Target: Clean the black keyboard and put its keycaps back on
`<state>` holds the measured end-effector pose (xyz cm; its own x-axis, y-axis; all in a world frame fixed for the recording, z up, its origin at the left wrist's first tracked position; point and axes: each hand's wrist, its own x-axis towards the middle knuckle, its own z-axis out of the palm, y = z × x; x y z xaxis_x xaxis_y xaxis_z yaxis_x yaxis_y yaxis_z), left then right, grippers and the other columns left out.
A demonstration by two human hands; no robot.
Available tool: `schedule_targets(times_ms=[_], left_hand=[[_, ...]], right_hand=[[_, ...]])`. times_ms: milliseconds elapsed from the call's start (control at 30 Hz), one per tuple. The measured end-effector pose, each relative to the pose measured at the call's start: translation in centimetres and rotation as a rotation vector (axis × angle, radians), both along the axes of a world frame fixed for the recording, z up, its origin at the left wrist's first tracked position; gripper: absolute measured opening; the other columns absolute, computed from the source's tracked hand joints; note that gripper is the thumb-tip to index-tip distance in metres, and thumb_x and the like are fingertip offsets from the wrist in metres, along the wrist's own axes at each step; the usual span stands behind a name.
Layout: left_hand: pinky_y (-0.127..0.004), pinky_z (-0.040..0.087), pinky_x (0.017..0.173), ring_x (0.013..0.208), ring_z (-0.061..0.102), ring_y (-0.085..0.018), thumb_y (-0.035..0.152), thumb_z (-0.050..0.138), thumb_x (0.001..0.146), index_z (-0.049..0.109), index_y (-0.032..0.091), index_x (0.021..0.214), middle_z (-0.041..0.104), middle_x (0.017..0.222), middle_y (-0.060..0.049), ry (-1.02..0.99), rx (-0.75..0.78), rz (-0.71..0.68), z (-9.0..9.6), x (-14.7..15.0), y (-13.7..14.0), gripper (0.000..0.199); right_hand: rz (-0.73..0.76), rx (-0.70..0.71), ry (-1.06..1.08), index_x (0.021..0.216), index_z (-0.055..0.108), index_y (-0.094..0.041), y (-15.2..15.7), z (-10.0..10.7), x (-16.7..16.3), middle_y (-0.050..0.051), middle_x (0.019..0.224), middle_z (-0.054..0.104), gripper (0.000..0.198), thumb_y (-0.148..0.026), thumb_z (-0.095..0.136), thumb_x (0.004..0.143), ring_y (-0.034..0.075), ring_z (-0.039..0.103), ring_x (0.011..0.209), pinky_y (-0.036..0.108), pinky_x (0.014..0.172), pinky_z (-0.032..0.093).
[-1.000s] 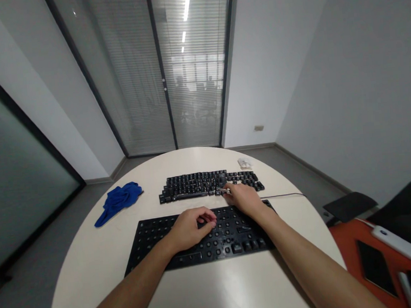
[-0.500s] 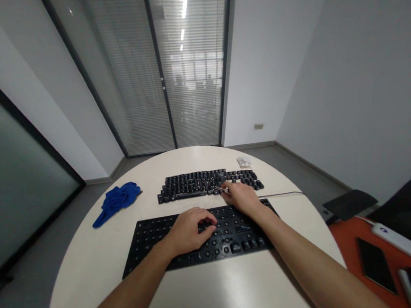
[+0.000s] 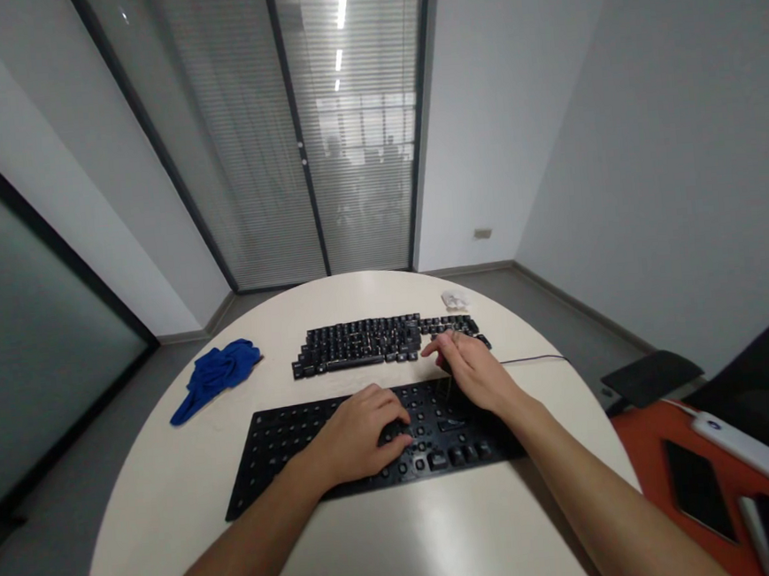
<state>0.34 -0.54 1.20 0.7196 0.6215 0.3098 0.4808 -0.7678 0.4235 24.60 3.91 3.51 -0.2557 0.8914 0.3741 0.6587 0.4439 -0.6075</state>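
A black keyboard base (image 3: 274,452) with most of its keycaps off lies in front of me, a few dark keycaps (image 3: 461,453) still seated at its lower right. My left hand (image 3: 362,436) rests on its middle, fingers curved and thumb apart, with nothing visible in it. Over its upper right part, my right hand (image 3: 467,366) is closed around what looks like a wire keycap puller (image 3: 446,388); its thin wires hang below the fingers, and the rest is mostly hidden. Behind the base, loose black keycaps (image 3: 355,342) are laid out in keyboard order.
On the round cream table (image 3: 154,501), a crumpled blue cloth (image 3: 222,372) lies at the left. A small clear bag (image 3: 456,300) sits at the back right, and a thin cable (image 3: 529,359) runs rightward. A red chair seat (image 3: 651,458) beside the table carries a phone (image 3: 698,487) and a white power strip (image 3: 753,450).
My right hand has drawn back from the laid-out keycaps to above the base's upper right, turning so the wires point down. My left hand stays nearly in place.
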Motion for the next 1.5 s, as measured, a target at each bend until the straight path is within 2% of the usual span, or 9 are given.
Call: schedule_targets(times_ms=[100, 233, 367, 567, 800, 1000, 1333, 1400, 1500], left_hand=[[-0.034, 0.045, 0.082, 0.093, 0.057, -0.023, 0.023, 0.066, 0.089, 0.065, 0.020, 0.095, 0.067, 0.093, -0.005, 0.014, -0.025, 0.010, 0.0, -0.5, 0.3, 0.007], [-0.032, 0.045, 0.077, 0.085, 0.058, -0.021, 0.021, 0.062, 0.090, 0.065, 0.020, 0.086, 0.067, 0.084, -0.003, -0.002, -0.058, 0.070, -0.4, -1.3, 0.8, 0.005], [-0.031, 0.045, 0.074, 0.082, 0.059, -0.020, 0.021, 0.061, 0.090, 0.067, 0.020, 0.086, 0.068, 0.083, -0.003, -0.046, -0.089, 0.093, -0.6, -1.6, 1.1, 0.007], [-0.030, 0.044, 0.072, 0.080, 0.060, -0.019, 0.020, 0.059, 0.091, 0.067, 0.020, 0.086, 0.068, 0.082, -0.003, -0.051, -0.067, 0.114, -0.9, -1.5, 1.2, 0.010], [-0.033, 0.046, 0.078, 0.088, 0.059, -0.021, 0.020, 0.058, 0.092, 0.066, 0.020, 0.091, 0.066, 0.087, -0.004, -0.010, 0.006, 0.097, -0.8, -1.6, 1.0, 0.008], [-0.042, 0.043, 0.102, 0.114, 0.056, -0.025, 0.018, 0.067, 0.086, 0.066, 0.022, 0.101, 0.064, 0.117, -0.007, -0.066, 0.020, 0.056, -0.9, -1.6, 1.0, 0.016], [-0.041, 0.047, 0.102, 0.115, 0.057, -0.024, 0.019, 0.066, 0.087, 0.067, 0.022, 0.102, 0.063, 0.119, -0.008, -0.086, -0.005, 0.048, -1.2, -1.7, 1.1, 0.015], [-0.041, 0.047, 0.103, 0.116, 0.056, -0.024, 0.017, 0.066, 0.086, 0.067, 0.022, 0.103, 0.063, 0.119, -0.007, -0.090, -0.007, 0.047, -1.2, -1.7, 1.1, 0.017], [-0.039, 0.047, 0.103, 0.117, 0.056, -0.023, 0.017, 0.067, 0.086, 0.067, 0.022, 0.103, 0.063, 0.120, -0.007, -0.090, -0.010, 0.044, -1.2, -1.7, 1.1, 0.018]], right_hand=[[0.077, -0.102, 0.100, 0.087, 0.071, -0.018, -0.4, 0.0, -0.2, 0.002, 0.065, 0.057, 0.064, -0.058, 0.024, 0.104, 0.017, 0.060, 0.065, 0.028, 0.064, 0.045], [0.243, -0.397, 0.268, 0.088, 0.060, -0.019, -1.2, -0.1, -1.0, -0.008, 0.050, 0.044, 0.048, -0.065, 0.047, 0.095, 0.011, 0.047, 0.041, 0.022, 0.043, 0.034], [0.400, -0.599, 0.298, 0.083, 0.051, -0.020, -2.2, -0.1, -1.7, -0.008, 0.049, 0.053, 0.043, -0.060, 0.067, 0.085, 0.010, 0.053, 0.042, 0.018, 0.042, 0.036], [0.545, -0.692, 0.315, 0.081, 0.057, -0.018, -2.7, -0.1, -2.2, -0.003, 0.062, 0.062, 0.042, -0.058, 0.069, 0.084, 0.013, 0.066, 0.055, 0.020, 0.051, 0.048], [0.527, -0.674, 0.299, 0.078, 0.057, -0.017, -3.0, 0.4, -2.0, -0.004, 0.064, 0.058, 0.039, -0.053, 0.071, 0.085, 0.012, 0.066, 0.054, 0.018, 0.048, 0.048], [0.547, -0.696, 0.263, 0.078, 0.056, -0.018, -3.5, 1.2, -2.3, -0.004, 0.066, 0.058, 0.039, -0.053, 0.071, 0.085, 0.012, 0.067, 0.056, 0.019, 0.052, 0.050], [0.596, -0.617, 0.077, 0.081, 0.061, -0.018, -3.7, 1.1, -2.3, -0.001, 0.069, 0.065, 0.036, -0.053, 0.067, 0.088, 0.015, 0.069, 0.061, 0.021, 0.052, 0.047], [0.639, -0.560, 0.044, 0.079, 0.065, -0.017, -3.8, 1.4, -2.4, 0.001, 0.069, 0.068, 0.036, -0.052, 0.071, 0.086, 0.015, 0.068, 0.061, 0.021, 0.053, 0.047], [0.702, -0.390, 0.002, 0.076, 0.072, -0.017, -3.9, 1.7, -2.5, 0.002, 0.073, 0.071, 0.034, -0.050, 0.076, 0.081, 0.014, 0.066, 0.063, 0.022, 0.058, 0.046]])
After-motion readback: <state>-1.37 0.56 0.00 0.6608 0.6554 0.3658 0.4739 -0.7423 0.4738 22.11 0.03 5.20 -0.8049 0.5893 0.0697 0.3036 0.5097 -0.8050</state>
